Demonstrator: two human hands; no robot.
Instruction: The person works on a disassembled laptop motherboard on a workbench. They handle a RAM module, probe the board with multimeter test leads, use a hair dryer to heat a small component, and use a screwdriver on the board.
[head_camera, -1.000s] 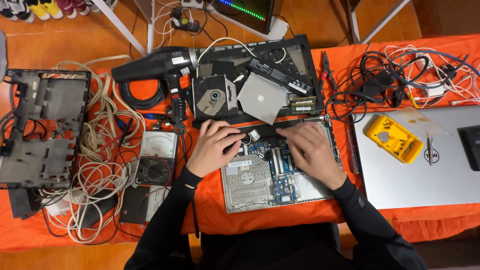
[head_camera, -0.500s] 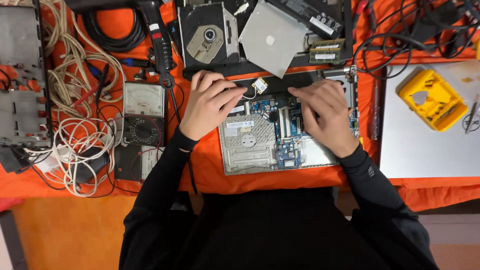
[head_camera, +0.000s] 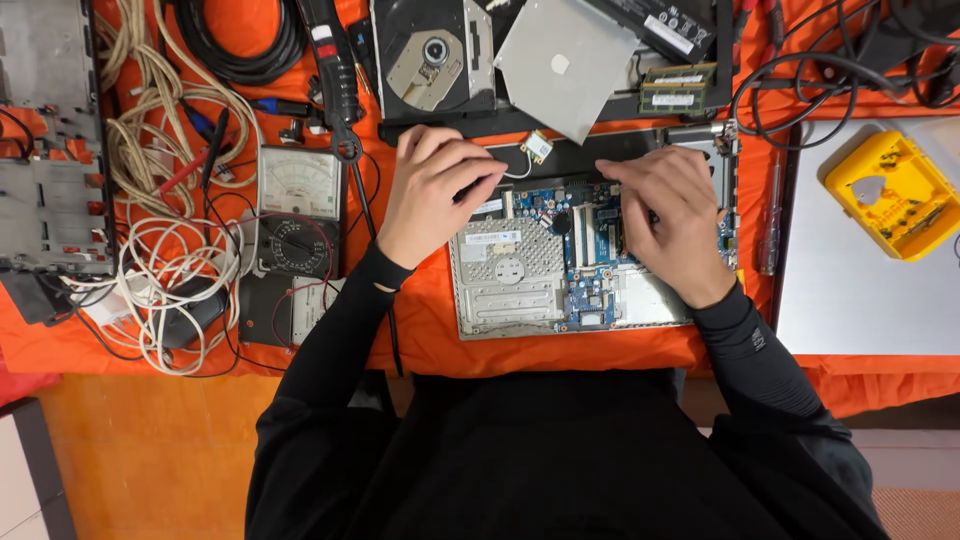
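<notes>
- Black-sleeved left hand (head_camera: 435, 190) is pressing curled fingers on the opened laptop's blue circuit board (head_camera: 585, 260), gripping nothing.
- Right hand (head_camera: 672, 215) is lying flat there, as a second ago.
- Orange-clothed worktop (head_camera: 420, 330) is carrying a grey analogue multimeter (head_camera: 295, 210) alongside.

One view only, from the camera worn on the head, looking almost straight down over the person's own chest and black sleeves onto the orange-covered table (head_camera: 430, 345). It sits close: the opened laptop base (head_camera: 590, 260) fills the centre, with the left hand (head_camera: 432, 190) and right hand (head_camera: 672, 222) on it just below mid-frame top. The far table edge is cut off above; the near edge and a strip of floor show at the bottom. The analog multimeter (head_camera: 296, 210) lies left, the yellow case (head_camera: 893, 195) right.
</notes>
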